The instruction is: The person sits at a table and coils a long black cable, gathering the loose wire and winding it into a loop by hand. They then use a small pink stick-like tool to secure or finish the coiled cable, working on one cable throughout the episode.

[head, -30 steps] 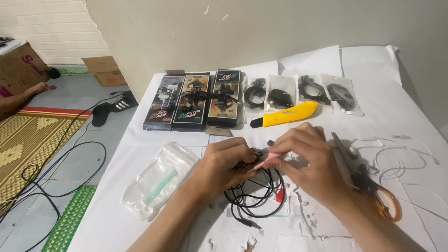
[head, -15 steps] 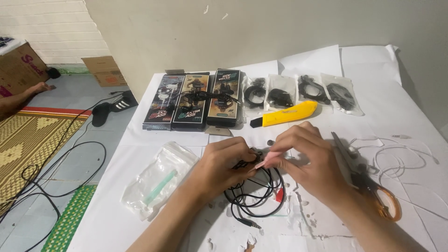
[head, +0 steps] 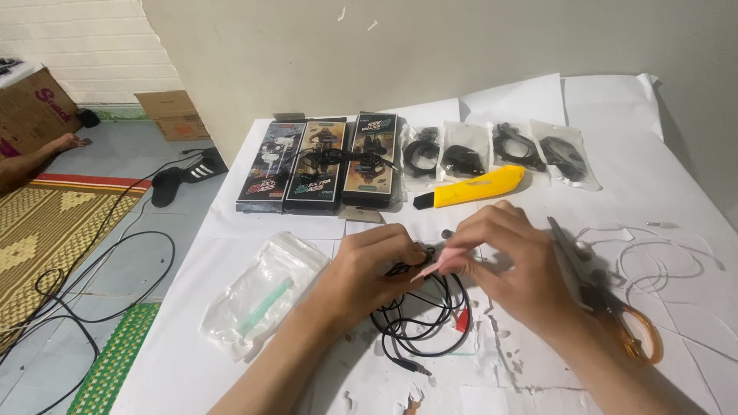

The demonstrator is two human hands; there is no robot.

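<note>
1. A white-covered worktop [head: 661, 184] stands against a pale wall; to its left the floor shows a woven mat [head: 42, 238], loose cables and cardboard boxes [head: 173, 115].
2. The left hand [head: 369, 269] and right hand [head: 511, 261] meet near the middle of the worktop, both curled; their fingertips pinch a small pinkish piece [head: 438, 265] between them, at the top of a coiled black cable [head: 419, 323].
3. The coil lies on the worktop just under the hands, toward the near edge; a red part shows at its right side and a jack plug trails out below.
4. Orange-handled scissors [head: 615, 307] lie just right of the right hand; a clear plastic bag [head: 257, 296] lies left of the left hand.
5. Along the far edge sit three dark product boxes [head: 319, 165], four clear packets of black cable [head: 500, 150], and a yellow utility knife [head: 473, 188] just in front of them.
6. Thin white wires [head: 661, 257] loop near the right edge.
</note>
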